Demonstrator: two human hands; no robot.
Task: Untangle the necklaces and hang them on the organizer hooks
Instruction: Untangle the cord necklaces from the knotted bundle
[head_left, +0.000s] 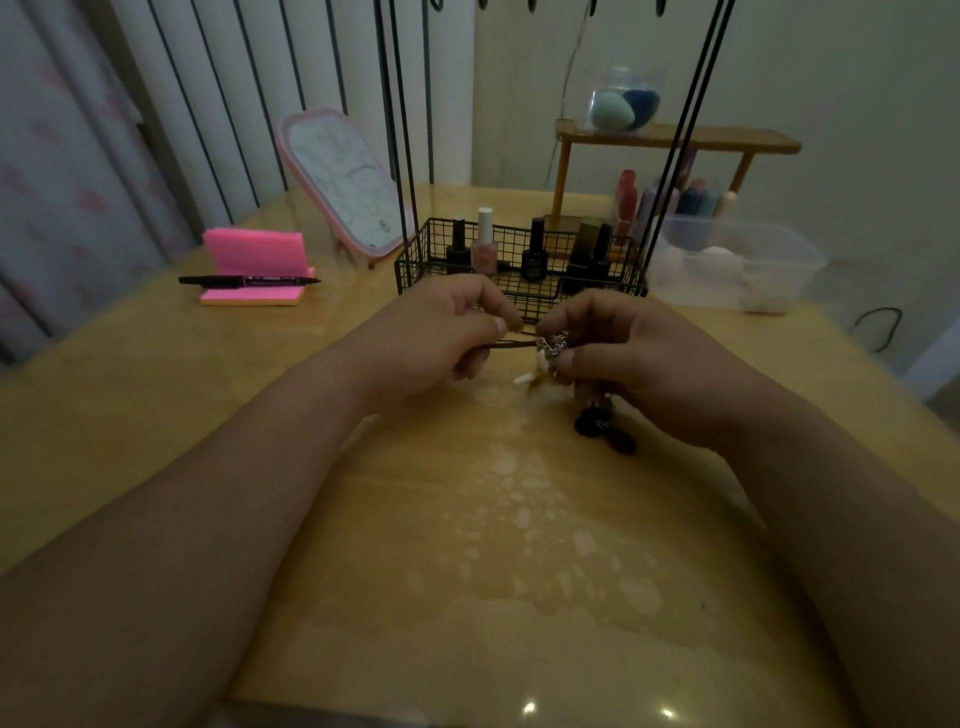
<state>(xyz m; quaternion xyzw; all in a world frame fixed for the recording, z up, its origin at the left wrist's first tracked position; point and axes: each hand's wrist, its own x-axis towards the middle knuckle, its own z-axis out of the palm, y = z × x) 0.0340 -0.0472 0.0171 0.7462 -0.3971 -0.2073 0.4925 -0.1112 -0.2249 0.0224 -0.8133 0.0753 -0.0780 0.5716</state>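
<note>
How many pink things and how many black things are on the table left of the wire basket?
Pink: 2, the note pad and the mirror with its pink frame
Black: 1, the pen
Total: 3

— What's the room like?
— Dim. A glossy yellow-brown wooden table (441, 571) fills most of the view. Its shiny top has pale blotches, and two small glints of light (529, 707) sit near the front edge.
— And behind it?
— A plain pale wall (831, 67) on the right. To the left stand tall white vertical slats (244, 104) with dark gaps between them. At the far left hangs a pale curtain (67, 197) printed with faded pink flowers.
— Any other furniture?
— A small light-wood shelf (727, 139) on thin legs stands at the table's back, close to the wall.
</note>
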